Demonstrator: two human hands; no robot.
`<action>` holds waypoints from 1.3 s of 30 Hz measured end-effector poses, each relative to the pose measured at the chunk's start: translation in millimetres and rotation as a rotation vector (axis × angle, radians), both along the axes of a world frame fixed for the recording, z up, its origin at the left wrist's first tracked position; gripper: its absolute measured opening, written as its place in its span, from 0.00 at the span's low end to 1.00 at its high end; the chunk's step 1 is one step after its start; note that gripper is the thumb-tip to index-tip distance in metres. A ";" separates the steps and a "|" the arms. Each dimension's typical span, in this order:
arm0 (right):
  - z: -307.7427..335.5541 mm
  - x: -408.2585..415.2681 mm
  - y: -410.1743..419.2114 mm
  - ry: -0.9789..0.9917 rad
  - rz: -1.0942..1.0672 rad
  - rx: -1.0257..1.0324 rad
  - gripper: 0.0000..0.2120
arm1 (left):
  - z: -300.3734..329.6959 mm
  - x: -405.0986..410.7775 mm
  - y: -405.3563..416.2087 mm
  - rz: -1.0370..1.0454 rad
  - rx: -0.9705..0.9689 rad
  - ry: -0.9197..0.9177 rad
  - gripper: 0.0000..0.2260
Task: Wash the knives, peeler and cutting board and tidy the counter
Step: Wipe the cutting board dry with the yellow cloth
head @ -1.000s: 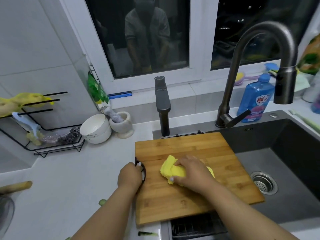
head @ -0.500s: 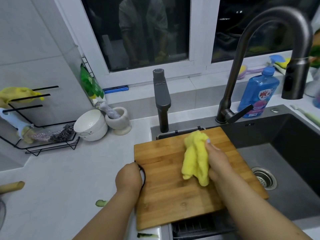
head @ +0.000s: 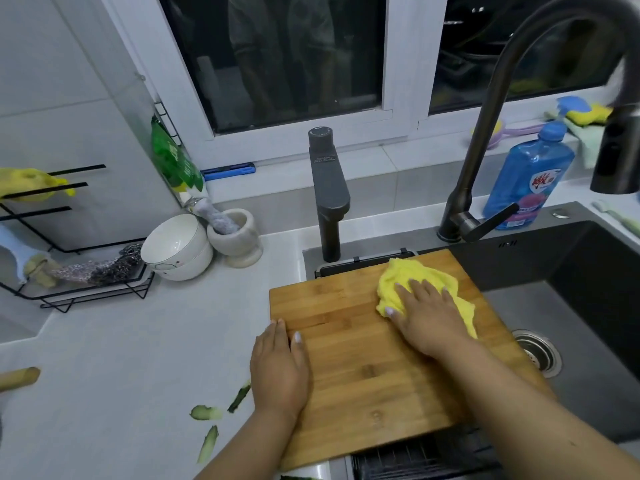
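A bamboo cutting board (head: 360, 362) lies across the left end of the dark sink (head: 588, 306), partly on the counter. My right hand (head: 427, 313) presses a yellow cloth (head: 412, 278) flat onto the board's far right part, fingers spread. My left hand (head: 278, 365) rests flat on the board's left edge, fingers straight. No knife or peeler is in view.
Green vegetable peelings (head: 221, 410) lie on the white counter left of the board. A white bowl (head: 176, 247), a stone mortar (head: 237, 237) and a black wire rack (head: 86, 282) stand at the back left. A tall faucet (head: 485, 133) and blue soap bottle (head: 530, 174) stand behind the sink.
My right hand lifted the cloth off the board's middle, moved it to the far side and pressed it down flat. My left hand let go of the board's black loop and now lies flat.
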State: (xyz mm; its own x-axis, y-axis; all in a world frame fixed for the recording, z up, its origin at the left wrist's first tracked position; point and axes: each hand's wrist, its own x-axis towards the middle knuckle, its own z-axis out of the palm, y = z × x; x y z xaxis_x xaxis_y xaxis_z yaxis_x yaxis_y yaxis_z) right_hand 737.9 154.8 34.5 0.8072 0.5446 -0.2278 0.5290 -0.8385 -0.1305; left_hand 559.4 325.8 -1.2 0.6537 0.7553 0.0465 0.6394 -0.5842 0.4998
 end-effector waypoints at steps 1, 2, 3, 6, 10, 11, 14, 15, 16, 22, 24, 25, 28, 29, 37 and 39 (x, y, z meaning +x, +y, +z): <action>-8.2 -2.6 3.4 -0.020 0.000 -0.035 0.32 | 1.0 0.0 -0.7 -0.002 -0.027 -0.021 0.25; -12.0 -4.6 8.3 -0.047 -0.010 -0.050 0.32 | 1.6 -0.4 -1.0 0.001 -0.049 -0.038 0.25; -13.4 -5.2 14.7 -0.059 -0.020 -0.051 0.32 | 2.0 -1.0 -0.6 0.006 -0.065 -0.048 0.25; -11.7 -3.5 40.2 -0.027 -0.024 -0.016 0.29 | 0.1 -2.6 2.8 0.030 -0.103 -0.055 0.26; -10.0 -17.9 93.6 0.003 0.185 -0.007 0.27 | -2.7 -3.3 3.6 0.044 -0.128 -0.074 0.29; -9.3 -29.4 108.3 0.016 0.280 -0.006 0.26 | -3.7 -3.9 3.9 0.039 -0.125 -0.073 0.31; -9.8 -59.8 136.8 0.069 0.560 0.032 0.25 | -8.4 -3.7 8.0 0.039 -0.115 -0.071 0.38; -10.1 -61.0 139.0 0.068 0.617 0.043 0.25 | -9.9 -3.0 8.8 0.046 -0.114 -0.069 0.38; -9.7 -56.1 137.8 0.065 0.645 0.047 0.24 | -10.7 -2.2 8.8 0.054 -0.110 -0.066 0.38; -0.1 15.4 81.1 -0.034 0.429 -0.012 0.23 | -5.1 -0.6 0.9 0.077 -0.092 -0.035 0.35; -0.4 42.4 50.3 -0.072 0.263 -0.038 0.23 | -4.5 -0.9 1.2 0.076 -0.090 -0.042 0.38; -1.4 54.6 34.3 -0.087 0.173 -0.048 0.23 | -6.0 -0.8 1.7 0.081 -0.091 -0.045 0.38; -5.4 74.4 -0.9 -0.090 -0.029 -0.021 0.23 | -6.8 -0.2 2.8 0.076 -0.088 -0.055 0.38; -7.2 72.0 -5.3 -0.083 -0.062 -0.002 0.23 | -6.2 0.7 3.3 0.073 -0.095 -0.061 0.38; -14.4 -54.6 43.3 -0.033 0.279 0.151 0.25 | -9.5 -1.2 9.6 0.076 -0.137 -0.115 0.39; -21.8 -83.6 45.8 -0.055 0.413 0.222 0.23 | -9.9 0.2 10.2 0.091 -0.133 -0.097 0.40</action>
State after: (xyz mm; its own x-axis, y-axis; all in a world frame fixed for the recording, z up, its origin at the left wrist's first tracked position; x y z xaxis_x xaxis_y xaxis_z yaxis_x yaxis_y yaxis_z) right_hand 654.4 200.6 12.6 0.5205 0.8532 -0.0327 0.8233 -0.5117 -0.2458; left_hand 559.6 336.0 -11.1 0.5799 0.8147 0.0022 0.6313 -0.4511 0.6308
